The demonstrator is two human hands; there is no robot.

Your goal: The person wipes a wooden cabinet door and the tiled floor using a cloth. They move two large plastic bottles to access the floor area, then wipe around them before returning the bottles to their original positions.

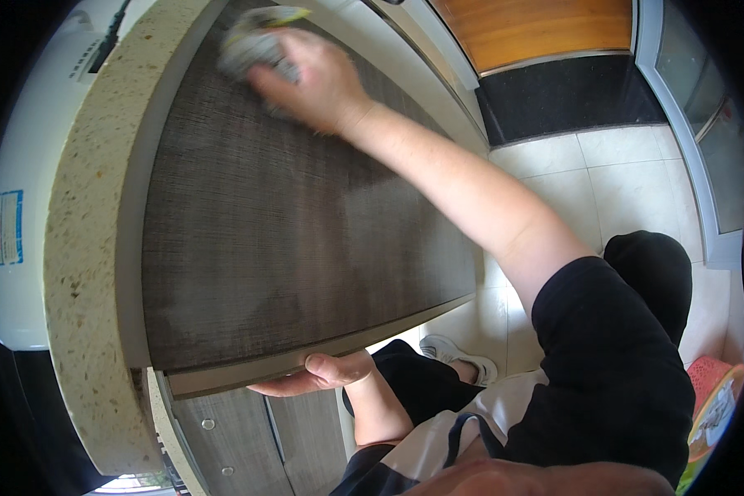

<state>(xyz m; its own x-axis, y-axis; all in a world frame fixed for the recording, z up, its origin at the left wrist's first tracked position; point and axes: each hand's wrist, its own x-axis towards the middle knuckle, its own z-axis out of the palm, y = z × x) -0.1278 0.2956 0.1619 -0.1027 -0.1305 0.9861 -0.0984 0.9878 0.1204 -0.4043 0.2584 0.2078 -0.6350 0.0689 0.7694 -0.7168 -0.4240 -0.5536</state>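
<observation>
My right hand [313, 80] presses a grey cloth [251, 53] with a yellow edge against the upper part of a dark wood-grain cabinet door [254, 217]. Both hand and cloth are blurred. At the door's near edge, my left hand [322, 372] grips the pale edge strip, its thumb on top and its fingers underneath. Lighter, smeary patches show on the middle of the door's face.
A speckled stone countertop [87, 248] runs along the left, with a white appliance [22, 297] on it. Below are cabinet fronts with round knobs [208, 424]. A pink basket [707, 378] stands on the tiled floor [626, 192] at right, near a glazed door frame [713, 204].
</observation>
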